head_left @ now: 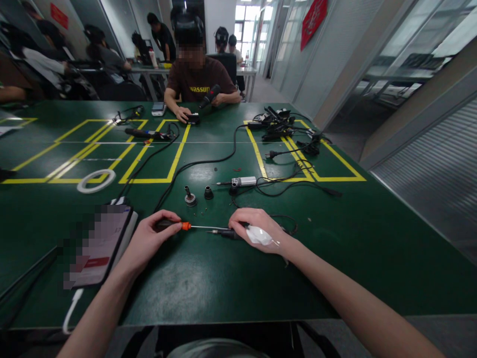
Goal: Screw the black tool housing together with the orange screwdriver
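My left hand [158, 231] is closed around the dark handle of a screwdriver [186, 226] with an orange collar. Its thin metal shaft points right, towards the fingertips of my right hand [259, 229]. Under those closed fingers is a black tool [226, 233] with a slim metal tip facing left; the rest of it is hidden by the hand. A white patch is taped to the back of my right hand. Just beyond the hands are a round metal part with a stem [190, 197], a small black collar [208, 193] and a silver cylindrical tool body [244, 182] with wires.
A phone [102, 248] on a white block lies by my left forearm. Further off are a tape roll [96, 181], a corded black tool [145, 134] and a cable heap [276, 122]. Across the green table [354, 248], a person handles a dark tool [209, 97].
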The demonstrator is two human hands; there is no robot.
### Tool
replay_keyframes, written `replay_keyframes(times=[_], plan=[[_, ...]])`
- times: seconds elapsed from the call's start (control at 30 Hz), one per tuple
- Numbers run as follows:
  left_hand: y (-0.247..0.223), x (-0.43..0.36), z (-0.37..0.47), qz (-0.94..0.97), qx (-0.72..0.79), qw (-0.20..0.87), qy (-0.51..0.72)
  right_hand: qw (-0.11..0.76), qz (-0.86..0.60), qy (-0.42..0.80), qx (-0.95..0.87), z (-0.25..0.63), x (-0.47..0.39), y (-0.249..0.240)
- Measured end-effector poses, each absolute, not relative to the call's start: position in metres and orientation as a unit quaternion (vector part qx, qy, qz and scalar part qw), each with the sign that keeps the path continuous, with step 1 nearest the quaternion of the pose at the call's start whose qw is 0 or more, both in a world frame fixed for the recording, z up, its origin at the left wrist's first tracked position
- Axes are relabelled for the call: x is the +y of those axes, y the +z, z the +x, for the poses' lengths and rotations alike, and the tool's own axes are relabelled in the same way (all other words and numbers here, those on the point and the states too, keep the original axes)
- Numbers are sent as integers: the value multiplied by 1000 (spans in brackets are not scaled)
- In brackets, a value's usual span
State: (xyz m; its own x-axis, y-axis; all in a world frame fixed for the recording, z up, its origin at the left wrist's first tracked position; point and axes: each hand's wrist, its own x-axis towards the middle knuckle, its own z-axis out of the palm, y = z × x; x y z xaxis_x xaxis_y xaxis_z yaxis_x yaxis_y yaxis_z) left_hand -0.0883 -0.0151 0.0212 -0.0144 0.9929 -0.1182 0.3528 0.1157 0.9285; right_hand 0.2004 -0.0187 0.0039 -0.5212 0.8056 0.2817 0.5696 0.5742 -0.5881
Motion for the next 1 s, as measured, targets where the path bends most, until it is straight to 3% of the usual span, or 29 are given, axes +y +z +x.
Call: replay_keyframes(times=[1.0], plan=[[10, -12, -87, 588, 611, 381, 368, 261, -418, 183, -851, 196, -18, 4]])
